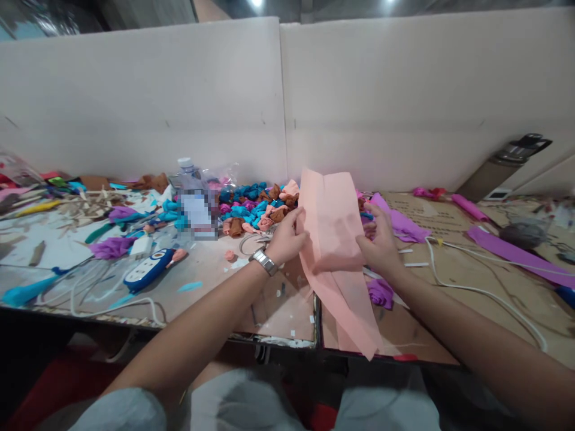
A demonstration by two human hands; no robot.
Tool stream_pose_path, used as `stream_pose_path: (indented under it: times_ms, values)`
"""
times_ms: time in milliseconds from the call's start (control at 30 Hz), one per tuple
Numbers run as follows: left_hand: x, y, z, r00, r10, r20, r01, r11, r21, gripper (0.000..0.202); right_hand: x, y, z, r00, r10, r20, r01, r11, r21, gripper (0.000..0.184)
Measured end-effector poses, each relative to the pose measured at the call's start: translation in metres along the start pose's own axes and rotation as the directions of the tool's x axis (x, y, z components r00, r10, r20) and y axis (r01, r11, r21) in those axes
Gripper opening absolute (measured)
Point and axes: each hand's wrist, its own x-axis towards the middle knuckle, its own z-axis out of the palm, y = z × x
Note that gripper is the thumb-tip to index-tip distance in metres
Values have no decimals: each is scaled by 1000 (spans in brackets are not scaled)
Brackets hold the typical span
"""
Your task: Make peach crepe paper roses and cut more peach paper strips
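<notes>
Pink sheet [335, 239] centre, flower pile [254, 206] behind, bare tabletop [211, 269] left

Thin matt pink crepe paper [335, 239], scuffed table [278, 311], shiny metal watch [264, 261]

1. a clear water bottle [188, 191] stands at the back of the table [215, 299].
2. a heap of blue, brown and pink paper flowers [251, 206] lies just beside it.
3. a blue and white power strip [148, 269] lies at the left.
4. a purple paper flower [380, 292] sits near a white cable [485, 293].
5. a purple strip [516, 251] lies at the far right, below a tilted flask [503, 167].
</notes>
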Motion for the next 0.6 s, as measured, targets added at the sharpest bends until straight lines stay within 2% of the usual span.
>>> stream_pose_path:
  times_ms: [67, 133, 233, 300, 333, 400, 500, 600]
  values:
    - [3, 4, -7, 998, 59, 23, -62, 987, 146, 75, 20, -9, 1, 996, -60, -61, 52, 991, -124, 66]
    - [4, 7, -14, 991, 104, 86, -123, 962, 244, 73, 49, -19, 11, 989, -128, -69, 114, 977, -181, 56]
    - [2, 2, -24, 979, 127, 156, -177, 917, 358, 67, 106, -34, 51, 958, -280, 57, 285, 941, -181, 41]
    - [-3, -5, -29, 977, 112, 183, -180, 893, 412, 61, 150, -42, 95, 909, -341, 240, 384, 909, -163, 38]
    - [-7, -10, -30, 976, 109, 189, -182, 885, 429, 59, 172, -45, 120, 884, -329, 333, 401, 899, -177, 40]
    - [-15, -19, -30, 965, 135, 223, -224, 867, 445, 52, 211, -50, 174, 836, -217, 503, 398, 872, -285, 45]
    - [-28, -27, -27, 920, 165, 354, -333, 806, 489, 51, 256, -54, 252, 793, -151, 590, 411, 848, -335, 43]
    - [-35, -27, -25, 898, 125, 421, -373, 721, 583, 59, 281, -57, 319, 725, -118, 678, 453, 823, -342, 32]
